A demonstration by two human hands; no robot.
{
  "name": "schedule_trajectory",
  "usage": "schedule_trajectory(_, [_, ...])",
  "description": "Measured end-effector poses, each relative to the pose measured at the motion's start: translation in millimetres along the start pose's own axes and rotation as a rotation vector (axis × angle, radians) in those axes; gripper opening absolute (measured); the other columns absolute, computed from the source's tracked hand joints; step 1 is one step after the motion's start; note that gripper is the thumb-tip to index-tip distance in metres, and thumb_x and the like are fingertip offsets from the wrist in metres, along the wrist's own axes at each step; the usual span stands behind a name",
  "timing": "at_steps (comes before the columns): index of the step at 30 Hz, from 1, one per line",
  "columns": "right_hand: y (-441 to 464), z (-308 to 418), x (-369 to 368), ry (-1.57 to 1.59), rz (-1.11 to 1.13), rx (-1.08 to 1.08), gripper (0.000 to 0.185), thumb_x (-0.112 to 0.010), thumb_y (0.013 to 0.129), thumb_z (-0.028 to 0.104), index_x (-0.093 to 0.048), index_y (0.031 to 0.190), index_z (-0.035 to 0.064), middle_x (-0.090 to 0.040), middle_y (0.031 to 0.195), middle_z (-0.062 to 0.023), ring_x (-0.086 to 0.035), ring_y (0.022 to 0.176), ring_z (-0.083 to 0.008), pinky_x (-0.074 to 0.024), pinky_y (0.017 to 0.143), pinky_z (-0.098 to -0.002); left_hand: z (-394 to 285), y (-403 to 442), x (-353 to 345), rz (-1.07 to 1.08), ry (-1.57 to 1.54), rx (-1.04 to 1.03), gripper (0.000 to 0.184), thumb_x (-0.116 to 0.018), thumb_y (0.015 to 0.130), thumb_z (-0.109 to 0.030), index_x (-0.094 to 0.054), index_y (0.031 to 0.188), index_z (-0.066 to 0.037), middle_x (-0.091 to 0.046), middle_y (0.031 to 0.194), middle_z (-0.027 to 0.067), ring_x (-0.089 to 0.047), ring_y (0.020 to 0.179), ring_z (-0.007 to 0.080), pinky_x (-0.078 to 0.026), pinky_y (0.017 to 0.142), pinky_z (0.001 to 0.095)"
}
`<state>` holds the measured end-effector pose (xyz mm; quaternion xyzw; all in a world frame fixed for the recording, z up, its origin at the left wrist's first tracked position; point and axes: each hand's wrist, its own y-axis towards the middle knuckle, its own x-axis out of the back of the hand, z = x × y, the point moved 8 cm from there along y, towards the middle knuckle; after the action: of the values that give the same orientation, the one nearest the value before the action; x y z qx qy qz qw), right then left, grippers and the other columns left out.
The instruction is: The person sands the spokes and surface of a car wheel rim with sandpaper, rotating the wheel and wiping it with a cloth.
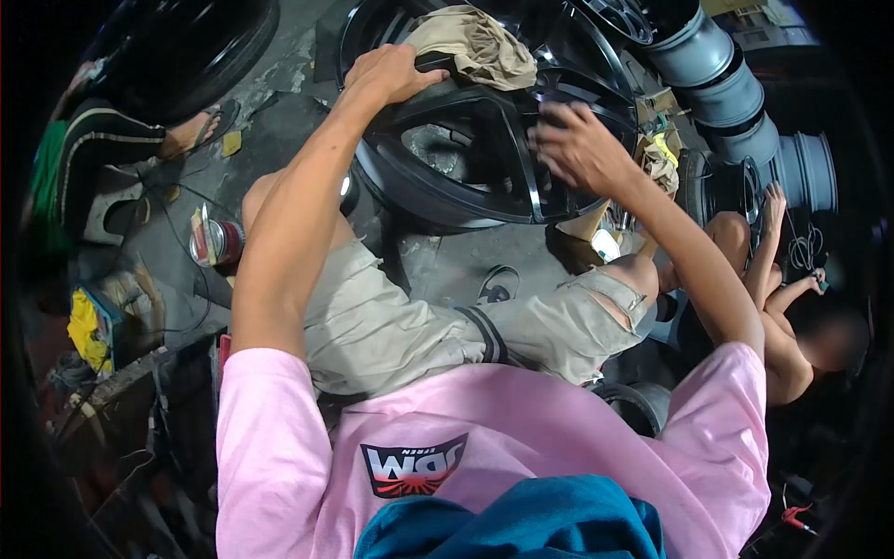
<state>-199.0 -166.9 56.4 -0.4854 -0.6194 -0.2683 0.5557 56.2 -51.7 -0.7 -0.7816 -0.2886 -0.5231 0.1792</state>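
Observation:
A glossy black alloy wheel with broad spokes lies tilted in front of my knees. My left hand is closed over its upper left part, thumb along a spoke, next to a crumpled beige cloth draped on the wheel. The undersides of the left fingers are hidden. Over the right-hand spokes is my right hand, its fingers smeared by motion. Whether it touches the wheel or holds anything small does not show.
Silver wheel rims are stacked at the upper right. A person sits low at the right; another person's leg shows at the left. A tin stands by my left knee, a sandal between my legs. Cables lie on the floor.

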Motion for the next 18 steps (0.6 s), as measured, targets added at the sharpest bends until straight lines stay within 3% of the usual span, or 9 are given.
schedule_trajectory(1, [-14.3,16.9,7.4,0.020,0.104,0.027,0.023,-0.067,0.101,0.028,-0.081,0.109,0.0129,-0.070,0.125,-0.0004,-0.051,0.138,-0.0271,-0.0414,0.113,-0.0464,-1.0,-0.3,1.1,0.021,-0.007,0.007,0.079,-0.073,0.090,-0.073,-0.079,0.110,0.003,-0.080,0.103,0.0238,-0.077,0.103,0.0425,-0.061,0.091,0.0529])
schedule_trajectory(5, [-54.1,26.3,13.0,0.238,-0.006,0.075,0.033,-0.067,0.102,0.024,-0.075,0.132,0.0132,-0.070,0.137,-0.0033,-0.051,0.146,-0.0303,-0.0371,0.125,-0.0517,-4.0,8.5,-4.9,0.078,0.002,0.002,0.080,-0.073,0.090,-0.072,-0.079,0.114,0.004,-0.079,0.109,0.0257,-0.077,0.105,0.0431,-0.060,0.093,0.0539])
schedule_trajectory(9, [-9.0,-29.9,10.3,0.035,-0.150,-0.018,0.033,-0.063,0.105,0.026,-0.075,0.132,0.0121,-0.069,0.138,-0.0037,-0.051,0.145,-0.0296,-0.0406,0.118,-0.0466,-7.9,2.7,1.3,0.054,0.011,0.002,0.079,-0.072,0.091,-0.071,-0.078,0.120,0.003,-0.079,0.111,0.0262,-0.076,0.109,0.0431,-0.060,0.096,0.0528])
schedule_trajectory(12, [-10.2,-26.3,3.6,0.097,-0.175,-0.045,0.034,-0.063,0.104,0.025,-0.074,0.132,0.0107,-0.068,0.140,-0.0039,-0.049,0.147,-0.0296,-0.0403,0.117,-0.0455,-4.3,2.2,0.2,0.073,0.013,-0.006,0.082,-0.072,0.091,-0.072,-0.076,0.125,0.002,-0.079,0.112,0.0261,-0.076,0.111,0.0429,-0.059,0.098,0.0519])
schedule_trajectory(15, [-55.2,16.0,14.6,0.221,-0.105,-0.026,0.036,-0.066,0.103,0.023,-0.072,0.135,0.0083,-0.066,0.146,-0.0042,-0.048,0.149,-0.0310,-0.0438,0.114,-0.0466,-1.9,4.3,0.7,0.064,0.005,-0.006,0.081,-0.071,0.091,-0.072,-0.077,0.122,0.002,-0.079,0.111,0.0252,-0.076,0.110,0.0421,-0.059,0.097,0.0516])
schedule_trajectory(18, [-86.6,52.5,24.1,0.338,-0.102,-0.185,0.040,-0.067,0.103,0.020,-0.070,0.141,0.0083,-0.063,0.150,-0.0049,-0.048,0.150,-0.0321,-0.0428,0.119,-0.0491,-4.7,3.8,-0.1,0.066,0.003,-0.022,0.080,-0.071,0.091,-0.072,-0.078,0.117,0.003,-0.080,0.110,0.0246,-0.076,0.109,0.0415,-0.060,0.096,0.0513])
